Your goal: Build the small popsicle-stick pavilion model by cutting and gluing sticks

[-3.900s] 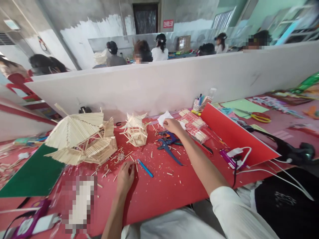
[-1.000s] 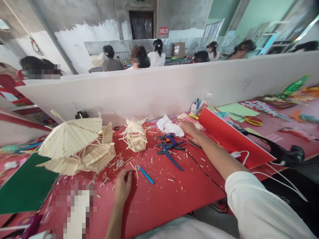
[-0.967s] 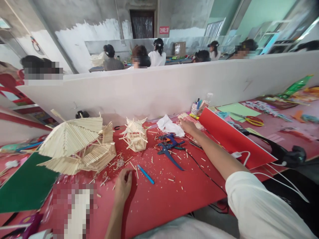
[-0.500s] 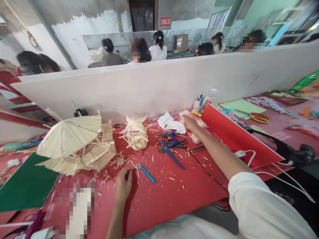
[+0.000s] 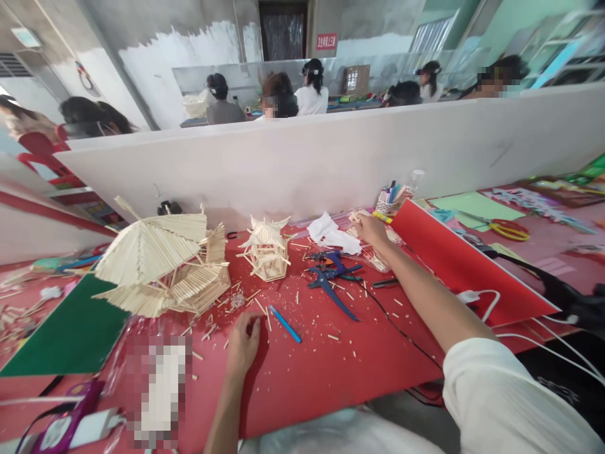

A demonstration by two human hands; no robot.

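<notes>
My right hand [image 5: 371, 228] reaches far across the red table to clear packets of wooden sticks [image 5: 378, 252], its fingers curled down on them; what they grip is hidden. My left hand [image 5: 243, 343] rests near the front on the red sheet [image 5: 321, 366], fingers curled, next to loose stick bits and a blue pen [image 5: 285, 323]. A small stick pavilion [image 5: 265, 249] stands between the hands. A large stick model [image 5: 161, 265] stands left of it. A crumpled white tissue [image 5: 328, 232] lies beside my right hand.
Blue pliers and cutters [image 5: 331, 280] lie under my right forearm. A raised red board [image 5: 454, 258] is at right, a green board [image 5: 70, 328] at left. A pen cup [image 5: 390, 195] stands by the white divider [image 5: 302, 157]. White cables [image 5: 520, 328] trail right. People sit beyond the divider.
My right hand let go of the white tissue and moved right onto the stick packets, where it stays. The left hand has kept still. The view has shifted slightly.
</notes>
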